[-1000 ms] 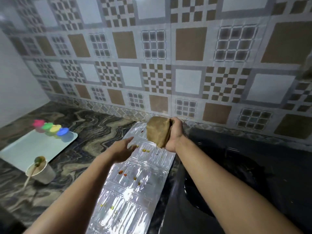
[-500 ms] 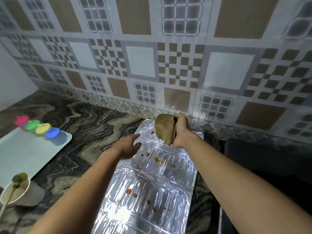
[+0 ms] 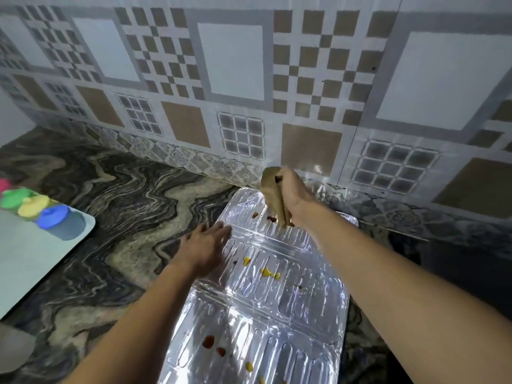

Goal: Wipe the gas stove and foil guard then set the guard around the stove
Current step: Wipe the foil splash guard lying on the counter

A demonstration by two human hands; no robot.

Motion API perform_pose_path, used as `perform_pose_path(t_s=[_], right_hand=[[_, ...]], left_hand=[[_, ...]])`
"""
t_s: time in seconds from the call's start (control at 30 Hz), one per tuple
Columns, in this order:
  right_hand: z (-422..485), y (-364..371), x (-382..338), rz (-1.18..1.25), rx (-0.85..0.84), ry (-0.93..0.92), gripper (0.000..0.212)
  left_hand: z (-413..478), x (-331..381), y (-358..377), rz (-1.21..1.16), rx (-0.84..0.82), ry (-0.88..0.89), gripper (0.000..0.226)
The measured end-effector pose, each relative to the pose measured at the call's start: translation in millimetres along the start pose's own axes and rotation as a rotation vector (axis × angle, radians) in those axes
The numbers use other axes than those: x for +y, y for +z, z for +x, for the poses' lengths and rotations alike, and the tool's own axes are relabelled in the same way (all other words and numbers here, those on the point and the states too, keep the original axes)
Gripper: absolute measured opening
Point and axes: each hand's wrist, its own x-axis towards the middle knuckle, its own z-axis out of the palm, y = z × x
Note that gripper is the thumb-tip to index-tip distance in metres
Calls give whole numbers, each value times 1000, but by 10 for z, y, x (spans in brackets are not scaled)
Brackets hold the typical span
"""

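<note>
1. The foil guard (image 3: 263, 314) lies flat on the marbled worktop (image 3: 124, 217). Its far end is near the tiled wall, and yellow and red food bits spot it.
2. The right hand (image 3: 293, 195) has its grip curled tight round a bunched brown cloth (image 3: 273, 195), which hangs down to the guard's far end.
3. The left hand (image 3: 205, 245) is palm down, its grip spread, with straight fingers at the guard's left edge.
4. At the far left, a pale tray (image 3: 27, 259) carries coloured-lidded pots (image 3: 52, 217).
</note>
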Motion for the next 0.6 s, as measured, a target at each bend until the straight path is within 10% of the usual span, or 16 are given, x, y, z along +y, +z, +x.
perform_pose_path(t_s=[0.27, 0.6], right_hand=[[248, 748, 622, -1203, 80, -305, 67], [503, 1002, 857, -1316, 133, -376, 66]], left_hand=[[-29, -210, 132, 11, 161, 43, 78], [6, -469, 306, 34, 156, 60, 67]])
